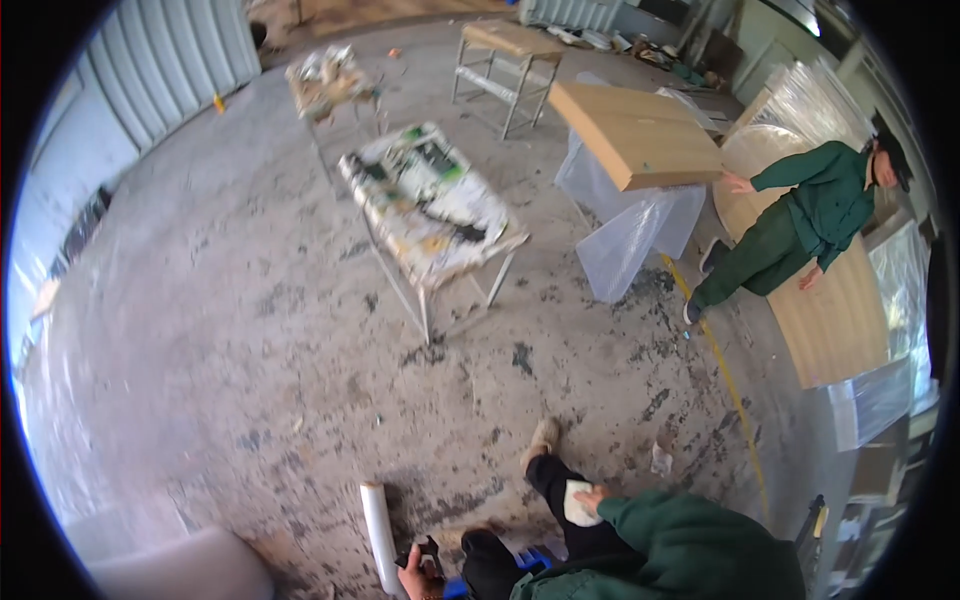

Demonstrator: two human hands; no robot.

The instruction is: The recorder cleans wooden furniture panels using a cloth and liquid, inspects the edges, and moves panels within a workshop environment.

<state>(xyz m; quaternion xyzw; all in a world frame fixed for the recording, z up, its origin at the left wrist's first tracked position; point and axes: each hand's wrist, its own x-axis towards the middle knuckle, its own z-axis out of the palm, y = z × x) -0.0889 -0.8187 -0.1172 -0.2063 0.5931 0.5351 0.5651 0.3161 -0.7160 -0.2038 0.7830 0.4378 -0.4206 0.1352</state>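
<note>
Low in the head view, my left hand [413, 578] is closed on a small black handled object [431, 556] whose kind I cannot make out. Just beside it, a long white roll [377, 530] stands tilted on the floor. My right hand [594, 499] rests near my knee, fingers closed on a pale, whitish pad or folded cloth [577, 505] lying against my dark trouser leg. Part of a blue object [535, 558] shows between my legs.
A paint-stained table [430, 200] stands ahead, with a second littered stand [330, 85] and a bench [512, 40] behind. To the right, a co-worker in green [815, 205] touches a large cardboard box [640, 135] over bubble wrap [630, 240]. A yellow line [735, 390] crosses the floor.
</note>
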